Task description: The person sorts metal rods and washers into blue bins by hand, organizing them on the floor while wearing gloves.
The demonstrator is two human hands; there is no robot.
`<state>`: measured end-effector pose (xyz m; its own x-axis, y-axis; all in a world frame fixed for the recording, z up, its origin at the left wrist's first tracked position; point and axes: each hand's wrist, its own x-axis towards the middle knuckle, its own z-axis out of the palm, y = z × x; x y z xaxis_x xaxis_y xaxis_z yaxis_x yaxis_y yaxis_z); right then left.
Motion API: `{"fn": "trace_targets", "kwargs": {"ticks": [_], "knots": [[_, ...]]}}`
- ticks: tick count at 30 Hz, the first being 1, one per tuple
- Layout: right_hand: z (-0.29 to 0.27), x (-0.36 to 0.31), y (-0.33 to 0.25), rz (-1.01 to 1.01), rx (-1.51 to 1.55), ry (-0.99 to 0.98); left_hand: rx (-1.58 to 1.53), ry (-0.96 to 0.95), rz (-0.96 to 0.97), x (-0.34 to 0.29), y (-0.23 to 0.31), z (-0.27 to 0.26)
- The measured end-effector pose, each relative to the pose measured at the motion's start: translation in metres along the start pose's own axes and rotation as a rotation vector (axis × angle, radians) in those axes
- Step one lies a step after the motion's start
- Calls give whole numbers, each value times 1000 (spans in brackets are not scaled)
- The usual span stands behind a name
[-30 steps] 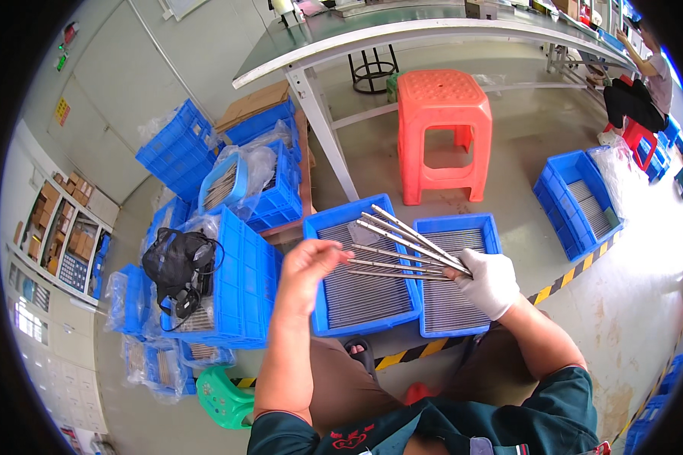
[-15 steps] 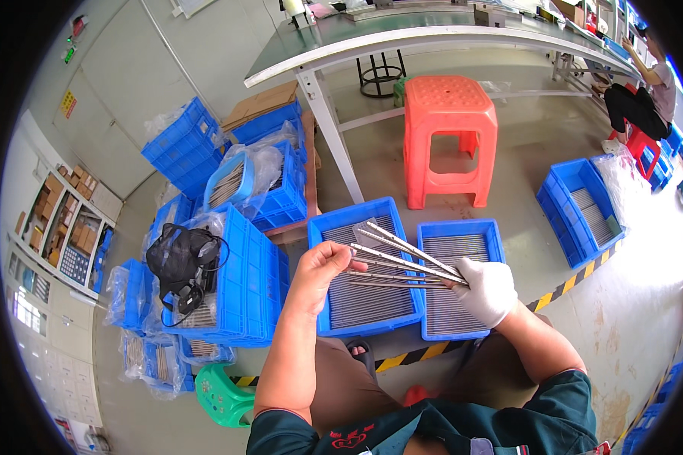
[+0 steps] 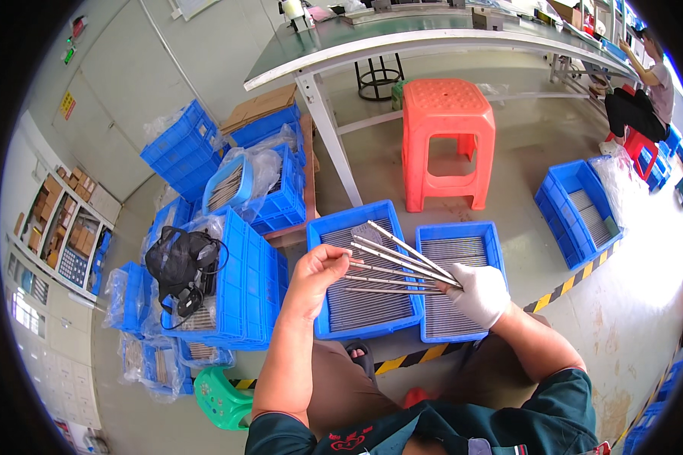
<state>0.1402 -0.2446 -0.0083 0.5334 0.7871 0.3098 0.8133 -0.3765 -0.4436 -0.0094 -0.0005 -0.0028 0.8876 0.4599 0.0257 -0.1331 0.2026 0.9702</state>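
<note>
My right hand (image 3: 479,294), in a white glove, is closed around one end of several thin metal rods (image 3: 406,262). The rods fan out toward the left, with small dark marks along them. My bare left hand (image 3: 317,277) pinches at the free end of one rod, thumb against fingers. Below the hands stand two blue plastic bins side by side, both lined with rows of similar rods. The left bin (image 3: 372,329) is the larger one, and a small clear plastic piece lies on its rods. The right bin (image 3: 499,246) sits partly under my gloved hand.
A red plastic stool (image 3: 449,98) stands beyond the bins, before a green-topped workbench (image 3: 334,39). Stacked blue crates (image 3: 254,303) rise at left, a black bag (image 3: 180,262) on top. A green stool (image 3: 218,398) is near my left. Another rod bin (image 3: 558,216) and a seated person are right.
The rods have spread wider apart in the fan. My gloved hand has shifted slightly left and down, while my left hand remains by the rod ends.
</note>
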Motion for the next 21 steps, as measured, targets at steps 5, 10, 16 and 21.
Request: {"fn": "trace_targets", "kwargs": {"ticks": [5,10,16,21], "knots": [[-5,-1,-4,-10,-66,5,-6,-35,-44,1,-4,-6],[2,-3,4,72,149,-104,44,-52,-20,0,3,1],[-2,-3,-3,50,78,-80,62,-43,-35,-1,2,-3],[-8,-1,-9,93,79,-126,106,38,-21,-4,8,4]]}}
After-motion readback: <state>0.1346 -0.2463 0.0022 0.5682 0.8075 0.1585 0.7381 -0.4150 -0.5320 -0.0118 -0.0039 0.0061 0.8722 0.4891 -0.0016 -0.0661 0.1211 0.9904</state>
